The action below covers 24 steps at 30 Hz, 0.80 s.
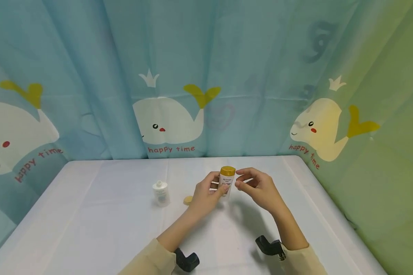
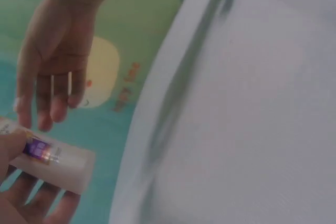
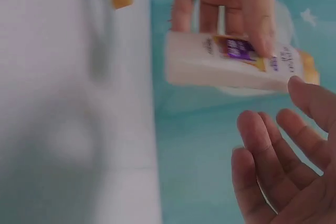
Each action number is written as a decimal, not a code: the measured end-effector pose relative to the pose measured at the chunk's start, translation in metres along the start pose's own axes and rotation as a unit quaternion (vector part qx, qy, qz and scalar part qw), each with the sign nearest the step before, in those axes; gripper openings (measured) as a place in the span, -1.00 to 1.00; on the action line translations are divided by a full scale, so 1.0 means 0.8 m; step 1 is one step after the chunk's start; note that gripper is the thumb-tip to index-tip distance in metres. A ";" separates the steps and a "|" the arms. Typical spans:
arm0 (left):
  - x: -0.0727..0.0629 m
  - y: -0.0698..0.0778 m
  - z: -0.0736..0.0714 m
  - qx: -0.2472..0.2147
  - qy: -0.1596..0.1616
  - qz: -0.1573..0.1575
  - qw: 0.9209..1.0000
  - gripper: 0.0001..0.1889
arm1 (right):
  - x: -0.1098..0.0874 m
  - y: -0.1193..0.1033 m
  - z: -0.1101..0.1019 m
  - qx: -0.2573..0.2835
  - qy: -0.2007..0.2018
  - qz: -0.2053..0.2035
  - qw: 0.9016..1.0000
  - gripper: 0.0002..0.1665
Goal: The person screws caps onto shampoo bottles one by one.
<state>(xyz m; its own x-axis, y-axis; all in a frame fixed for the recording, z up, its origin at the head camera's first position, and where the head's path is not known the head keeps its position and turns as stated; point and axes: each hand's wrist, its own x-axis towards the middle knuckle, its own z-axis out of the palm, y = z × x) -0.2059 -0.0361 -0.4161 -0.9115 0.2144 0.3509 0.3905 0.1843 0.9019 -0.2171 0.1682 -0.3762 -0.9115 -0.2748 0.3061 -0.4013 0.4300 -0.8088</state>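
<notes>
The left hand [image 1: 206,193] grasps a white plastic bottle [image 1: 226,181], its thumb across the front and its other fingers behind. The bottle has a shiny gold cap [image 1: 228,170] above those fingers, dark print below the cap, and a purple-and-gold label patch [image 3: 239,49] beside the thumb; the lower body is plain, milky white. The right hand [image 1: 261,189] grips nothing: its fingers are loosely bent beside the cap, and whether they touch it I cannot tell. The left thumb hides part of the label, the smaller print is blurred, and the left wrist view cuts off the capped end. A yellow disc-like piece [image 1: 187,200] on the desk [image 1: 106,210], left of the left fingers, is partly covered by that hand.
</notes>
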 end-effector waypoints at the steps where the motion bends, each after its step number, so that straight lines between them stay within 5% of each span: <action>1: 0.003 -0.002 0.001 -0.004 0.003 -0.004 1.000 -0.67 | 0.001 0.005 0.001 0.004 -0.008 0.015 1.000 -0.62; 8: 0.016 -0.014 0.007 0.010 0.007 -0.021 1.000 -0.68 | 0.010 0.021 0.011 0.038 -0.014 0.045 0.998 -0.70; 17: 0.028 -0.027 0.025 0.031 -0.003 -0.032 0.999 -0.67 | 0.004 -0.010 0.004 0.024 -0.009 0.077 0.997 -0.74; 24: 0.029 -0.039 0.035 0.044 -0.010 -0.047 0.998 -0.67 | 0.005 0.033 0.008 0.024 -0.001 0.093 0.995 -0.68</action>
<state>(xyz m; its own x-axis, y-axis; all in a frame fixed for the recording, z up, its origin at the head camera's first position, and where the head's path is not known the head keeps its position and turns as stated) -0.2356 -0.0101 -0.4429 -0.9421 0.2115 0.2600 0.3143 0.2875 0.9048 -0.2304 0.1732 -0.3998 -0.9693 -0.1963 0.1481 -0.2212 0.4327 -0.8740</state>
